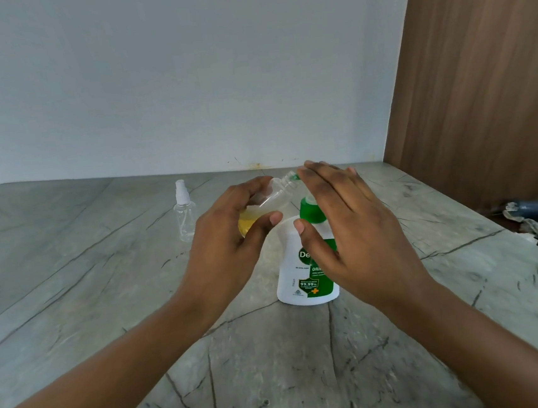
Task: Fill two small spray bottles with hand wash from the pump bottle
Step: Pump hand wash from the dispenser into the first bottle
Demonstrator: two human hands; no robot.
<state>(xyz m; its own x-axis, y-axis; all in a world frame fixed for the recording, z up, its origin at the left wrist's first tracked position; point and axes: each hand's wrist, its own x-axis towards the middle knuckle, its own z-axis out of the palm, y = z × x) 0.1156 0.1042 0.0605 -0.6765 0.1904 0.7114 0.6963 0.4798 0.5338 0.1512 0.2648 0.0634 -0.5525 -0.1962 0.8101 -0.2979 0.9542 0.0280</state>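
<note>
Head camera shows your left hand point(228, 237) wrapped around a small open spray bottle point(272, 198), fingers closed on its body. You hold it tipped, with its open neck pointing at the green pump top point(309, 211) of the pump bottle point(300, 266). Some yellow hand wash already sits low in the small bottle, near your palm.

Your right hand point(355, 228) lies flat over the pump, fingers straight and spread, holding nothing. It hides the spout, so you cannot see from here if the neck is right under it.

The pump bottle stands upright on the stone table point(104, 285), just in front of you. The second spray bottle point(184, 212) stands off to the left, well apart, with its white sprayer on and looking empty.

To do this step well, keep the small neck touching the spout before you push. Push down slowly and let the pump come all the way back up. Hold the small bottle still and do not tip it much more, or the soap inside may run out. Stop before it reaches the neck.
</note>
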